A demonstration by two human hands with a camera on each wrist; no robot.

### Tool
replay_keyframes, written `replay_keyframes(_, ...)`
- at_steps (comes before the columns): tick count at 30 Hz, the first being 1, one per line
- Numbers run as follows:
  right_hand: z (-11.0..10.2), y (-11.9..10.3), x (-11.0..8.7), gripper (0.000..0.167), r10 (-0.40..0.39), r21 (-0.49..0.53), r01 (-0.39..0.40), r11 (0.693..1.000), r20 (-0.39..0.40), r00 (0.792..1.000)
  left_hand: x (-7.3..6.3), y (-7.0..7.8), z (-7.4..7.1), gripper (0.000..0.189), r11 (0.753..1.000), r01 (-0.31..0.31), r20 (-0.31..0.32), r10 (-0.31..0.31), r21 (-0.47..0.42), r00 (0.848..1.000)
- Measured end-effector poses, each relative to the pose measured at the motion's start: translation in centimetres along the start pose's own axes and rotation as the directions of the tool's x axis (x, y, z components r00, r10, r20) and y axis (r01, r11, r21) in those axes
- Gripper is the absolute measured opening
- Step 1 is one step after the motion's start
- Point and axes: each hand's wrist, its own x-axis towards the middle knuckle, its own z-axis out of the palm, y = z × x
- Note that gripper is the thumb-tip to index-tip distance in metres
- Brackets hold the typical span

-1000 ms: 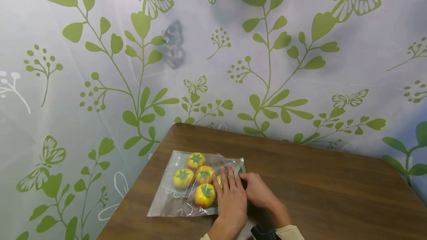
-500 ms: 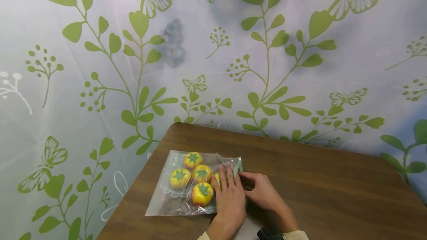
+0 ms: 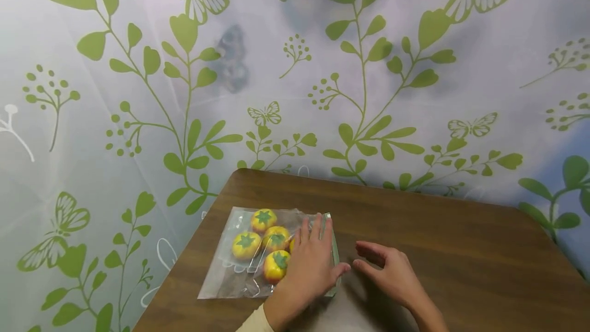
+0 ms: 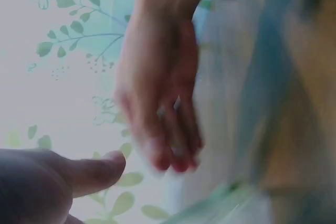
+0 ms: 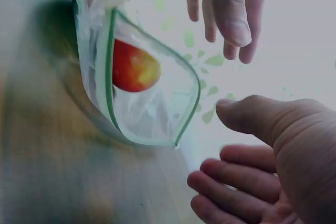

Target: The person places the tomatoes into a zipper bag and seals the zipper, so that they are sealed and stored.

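A clear zip bag [image 3: 214, 286] with a green zip edge lies on the table, holding several yellow-and-red persimmon-like fruits [image 3: 246, 245] with green star-shaped tops. Its mouth gapes to the right; the right wrist view looks into it, where a red-yellow fruit [image 5: 135, 67] sits. My left hand [image 3: 311, 263] hovers over the mouth end with fingers straight and thumb spread, hiding part of the bag and one fruit. In the right wrist view that hand is apart from the bag. My right hand [image 3: 396, 275], fingers loosely bent, is just right of the mouth and holds nothing.
The brown wooden table [image 3: 461, 250] extends to the right of the bag and behind it. A pale curtain-like backdrop [image 3: 286, 24] with green leaves and butterflies stands along the table's back edge.
My right hand has let go of the bag's mouth edge and drawn away to the right. My left hand has lifted from the bag and spread its thumb. The bag stays nearly where it was.
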Motion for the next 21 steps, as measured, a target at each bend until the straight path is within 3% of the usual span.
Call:
replay_keyframes(4, -0.5, -1.3, -2.4, 0.050, 0.091, 0.014, -0.090, 0.996, -0.049, 0.995, 1.8, -1.8, -2.2, 0.098, 0.999, -0.038, 0.052, 0.039, -0.031, 0.998)
replay_keyframes(6, -0.4, -2.0, -3.7, 0.052, 0.138, 0.061, -0.135, 0.989, -0.038, 0.990, 2.8, -2.8, -3.1, 0.096, 0.998, -0.054, 0.074, 0.057, -0.040, 0.996)
replay_keyframes(13, 1.0, -3.3, -6.9, 0.064, 0.227, 0.276, -0.262, 0.925, 0.152, 0.962, 6.0, -5.3, -5.2, 0.084, 0.994, -0.075, 0.169, 0.088, -0.085, 0.982)
replay_keyframes(16, 2.0, -3.1, -7.5, 0.070, 0.265, 0.362, -0.352, 0.863, 0.269, 0.926, 7.3, -6.1, -5.4, 0.081, 0.991, -0.086, 0.194, 0.105, -0.105, 0.975)
replay_keyframes(21, 4.3, -2.2, -7.9, 0.074, 0.315, 0.483, -0.518, 0.706, 0.440, 0.841, 9.2, -7.4, -4.9, 0.071, 0.979, -0.149, 0.202, 0.176, -0.139, 0.963)
